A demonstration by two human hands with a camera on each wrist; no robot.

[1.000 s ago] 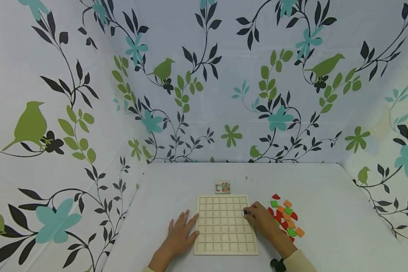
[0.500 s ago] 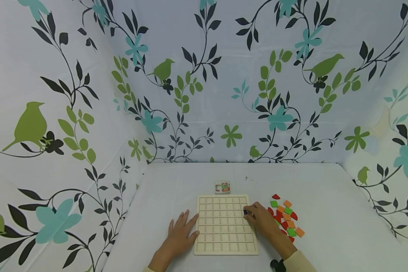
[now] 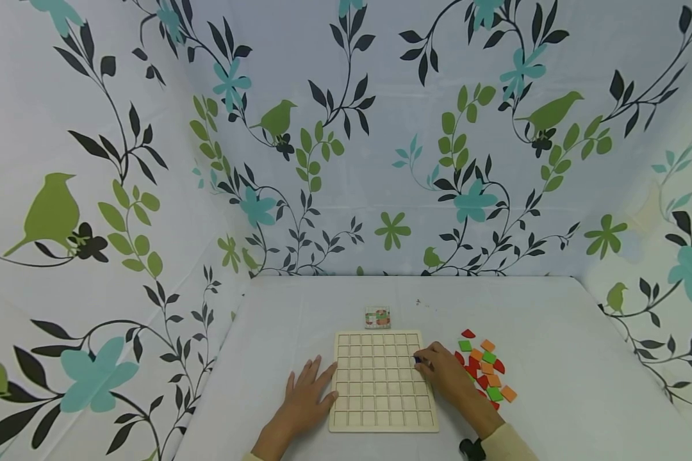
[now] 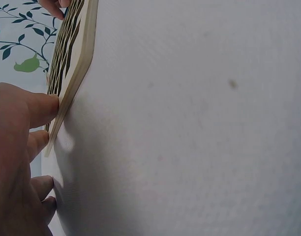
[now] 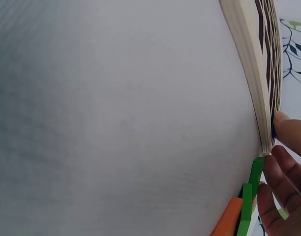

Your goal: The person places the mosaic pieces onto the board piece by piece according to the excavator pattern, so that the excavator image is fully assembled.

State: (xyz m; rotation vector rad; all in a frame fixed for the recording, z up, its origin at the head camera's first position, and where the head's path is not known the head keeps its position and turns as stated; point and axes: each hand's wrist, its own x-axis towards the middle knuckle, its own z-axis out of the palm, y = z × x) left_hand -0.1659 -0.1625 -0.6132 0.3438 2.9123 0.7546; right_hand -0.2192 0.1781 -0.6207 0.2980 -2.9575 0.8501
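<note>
A pale wooden grid board [image 3: 382, 387] with rows of square recesses lies on the white table. My right hand [image 3: 443, 372] is at its right edge, pinching a small dark blue piece [image 3: 418, 360] between thumb and finger over the rightmost column. In the right wrist view a sliver of the blue piece [image 5: 274, 129] shows under the thumb; the rest is hidden. My left hand [image 3: 304, 398] lies with fingers spread, its thumb and index fingertip touching the board's left edge. The left wrist view shows the thumb [image 4: 44, 109] against the board's rim [image 4: 81, 64].
Loose red, orange and green [image 3: 495, 394] flat pieces lie scattered to the right of the board, partly behind my right forearm. A small printed picture card [image 3: 377, 317] lies beyond the board's far edge. A patterned cloth [image 3: 346, 160] hangs behind and beside the table.
The blue piece and my right fingertips have shifted very slightly at the board's right column. My left hand stays in place.
</note>
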